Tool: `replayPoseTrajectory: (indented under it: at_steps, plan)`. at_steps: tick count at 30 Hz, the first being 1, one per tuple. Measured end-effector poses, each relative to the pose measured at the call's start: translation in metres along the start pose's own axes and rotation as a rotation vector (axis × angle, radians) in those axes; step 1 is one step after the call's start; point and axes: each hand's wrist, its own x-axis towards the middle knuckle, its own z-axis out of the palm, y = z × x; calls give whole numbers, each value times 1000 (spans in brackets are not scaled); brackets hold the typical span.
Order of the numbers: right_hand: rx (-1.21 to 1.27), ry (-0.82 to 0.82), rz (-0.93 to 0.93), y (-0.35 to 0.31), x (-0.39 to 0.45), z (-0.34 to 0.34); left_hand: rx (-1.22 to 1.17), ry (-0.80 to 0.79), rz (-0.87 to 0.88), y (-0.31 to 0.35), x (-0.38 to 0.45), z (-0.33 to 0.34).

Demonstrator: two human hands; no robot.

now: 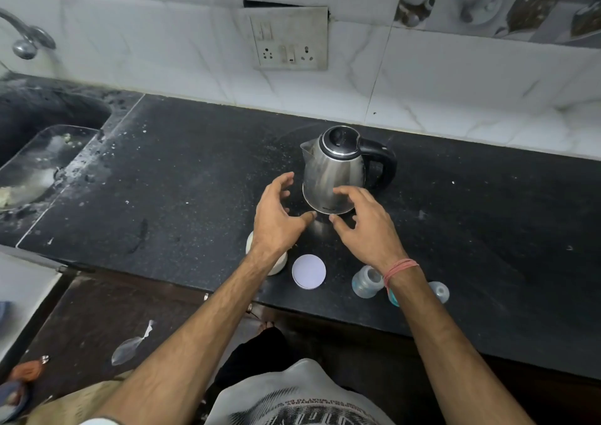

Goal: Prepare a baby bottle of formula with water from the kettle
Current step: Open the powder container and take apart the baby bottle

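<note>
A steel kettle with a black lid and handle stands upright on the black counter. My left hand hovers just left of its base, fingers apart and holding nothing. My right hand is in front of the kettle's base, also spread and holding nothing. A clear baby bottle stands near the counter's front edge, with a clear cap to its right and a teal part partly hidden by my right wrist. A white container sits under my left wrist, its white round lid beside it.
A sink with a dirty pan lies at the left, a tap above it. A wall socket plate sits behind the kettle. The counter's front edge runs just below the bottle. Sandals and litter lie on the floor at lower left.
</note>
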Motion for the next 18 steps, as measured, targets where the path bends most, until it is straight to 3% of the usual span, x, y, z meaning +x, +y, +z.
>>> replayPoseTrajectory:
  at_steps: [10,18]
  plan:
    - [-19,39,80,-6,30,-9,80,-119,-35,-2,44,-3]
    - [17,-61,67,-33,40,18,128,-644,-105,-34,42,-67]
